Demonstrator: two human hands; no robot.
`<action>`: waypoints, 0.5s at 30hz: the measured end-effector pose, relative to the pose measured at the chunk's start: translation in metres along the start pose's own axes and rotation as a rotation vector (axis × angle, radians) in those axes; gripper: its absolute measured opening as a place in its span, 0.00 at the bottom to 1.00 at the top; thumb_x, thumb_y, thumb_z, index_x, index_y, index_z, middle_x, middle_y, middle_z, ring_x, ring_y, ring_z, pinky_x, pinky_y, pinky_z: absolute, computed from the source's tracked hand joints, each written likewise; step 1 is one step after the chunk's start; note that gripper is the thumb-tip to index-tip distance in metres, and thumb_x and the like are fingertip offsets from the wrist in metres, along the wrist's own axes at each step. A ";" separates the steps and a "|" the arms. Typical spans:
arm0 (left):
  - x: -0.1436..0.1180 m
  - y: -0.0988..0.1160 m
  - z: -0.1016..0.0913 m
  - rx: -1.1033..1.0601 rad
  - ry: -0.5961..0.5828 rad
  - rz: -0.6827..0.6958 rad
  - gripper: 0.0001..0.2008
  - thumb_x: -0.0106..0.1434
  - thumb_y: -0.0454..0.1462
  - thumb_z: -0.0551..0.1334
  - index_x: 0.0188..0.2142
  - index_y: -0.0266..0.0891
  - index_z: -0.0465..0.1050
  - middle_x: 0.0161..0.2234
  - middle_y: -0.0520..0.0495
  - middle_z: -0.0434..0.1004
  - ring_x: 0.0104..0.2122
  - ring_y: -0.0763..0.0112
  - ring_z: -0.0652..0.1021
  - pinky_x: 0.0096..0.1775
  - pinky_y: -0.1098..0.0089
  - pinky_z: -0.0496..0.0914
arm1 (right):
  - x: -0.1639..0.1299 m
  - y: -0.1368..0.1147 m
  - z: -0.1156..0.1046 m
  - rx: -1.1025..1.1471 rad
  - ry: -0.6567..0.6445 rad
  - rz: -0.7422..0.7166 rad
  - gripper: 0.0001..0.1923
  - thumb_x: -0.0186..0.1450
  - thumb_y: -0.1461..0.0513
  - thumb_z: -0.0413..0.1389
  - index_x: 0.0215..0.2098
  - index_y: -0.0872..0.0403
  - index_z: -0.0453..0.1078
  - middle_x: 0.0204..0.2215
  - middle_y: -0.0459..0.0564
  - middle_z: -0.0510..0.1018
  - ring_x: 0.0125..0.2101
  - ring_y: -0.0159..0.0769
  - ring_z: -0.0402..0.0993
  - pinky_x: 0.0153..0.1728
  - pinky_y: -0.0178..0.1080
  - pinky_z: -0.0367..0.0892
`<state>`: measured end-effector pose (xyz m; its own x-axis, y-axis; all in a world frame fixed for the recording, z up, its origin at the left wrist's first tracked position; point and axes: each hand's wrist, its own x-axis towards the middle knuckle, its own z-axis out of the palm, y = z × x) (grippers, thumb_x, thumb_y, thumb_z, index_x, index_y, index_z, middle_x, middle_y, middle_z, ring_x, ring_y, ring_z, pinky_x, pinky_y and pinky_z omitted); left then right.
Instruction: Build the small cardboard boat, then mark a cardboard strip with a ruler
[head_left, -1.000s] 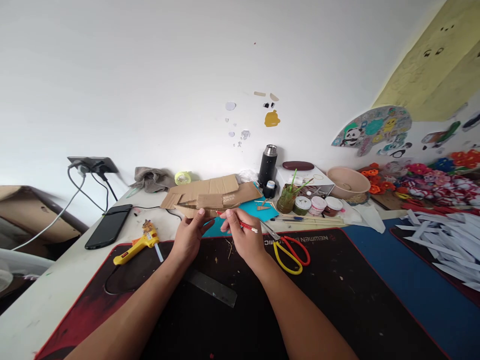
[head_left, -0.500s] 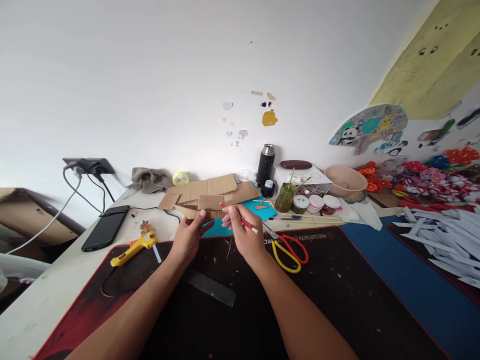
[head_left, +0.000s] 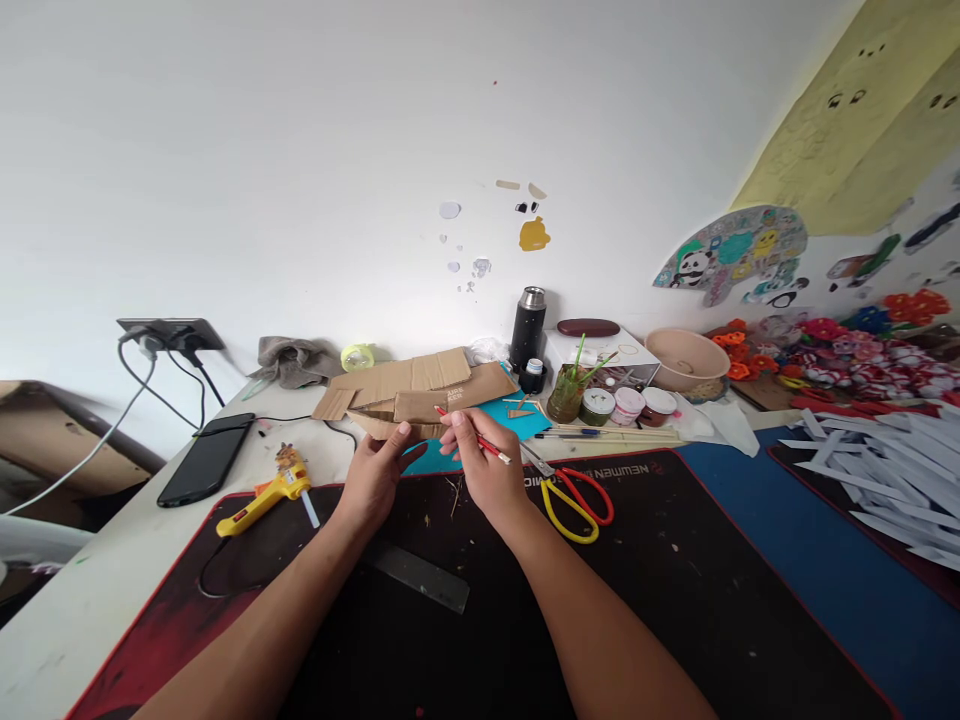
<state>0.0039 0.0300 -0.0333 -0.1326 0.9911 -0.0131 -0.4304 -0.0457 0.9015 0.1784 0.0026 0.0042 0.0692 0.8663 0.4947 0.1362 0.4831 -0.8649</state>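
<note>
My right hand (head_left: 486, 474) grips a red pencil (head_left: 475, 437), its tip pointing toward the stacked brown cardboard pieces (head_left: 420, 394) at the back of the desk. My left hand (head_left: 373, 478) pinches the near edge of the lowest cardboard piece between thumb and fingers. Both hands hover above the far edge of a black desk mat with a red border (head_left: 675, 580). A teal sheet (head_left: 517, 417) lies under the cardboard. A dark ruler (head_left: 420, 579) rests on the mat beneath my left forearm.
Red-and-yellow scissors (head_left: 574, 498) lie right of my right hand. A yellow glue gun (head_left: 261, 495) and a black phone (head_left: 204, 460) sit to the left. A black flask (head_left: 527, 328), paint jars (head_left: 626, 405), a bowl (head_left: 686, 360) and white paper strips (head_left: 877, 470) crowd the right.
The pencil's red end has swung up toward the cardboard. Both hands have shifted very slightly left with the view; the left hand's hold on the cardboard is the same.
</note>
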 end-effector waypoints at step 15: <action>0.000 0.000 0.000 -0.002 0.001 0.003 0.34 0.52 0.53 0.86 0.52 0.40 0.82 0.55 0.37 0.87 0.57 0.45 0.85 0.55 0.49 0.82 | 0.000 0.001 0.000 -0.002 0.002 0.014 0.26 0.83 0.42 0.52 0.44 0.50 0.82 0.31 0.51 0.88 0.29 0.39 0.87 0.29 0.36 0.78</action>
<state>0.0037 0.0298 -0.0334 -0.1354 0.9907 -0.0106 -0.4319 -0.0494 0.9006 0.1783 0.0028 0.0031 0.0731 0.8727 0.4828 0.1375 0.4707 -0.8715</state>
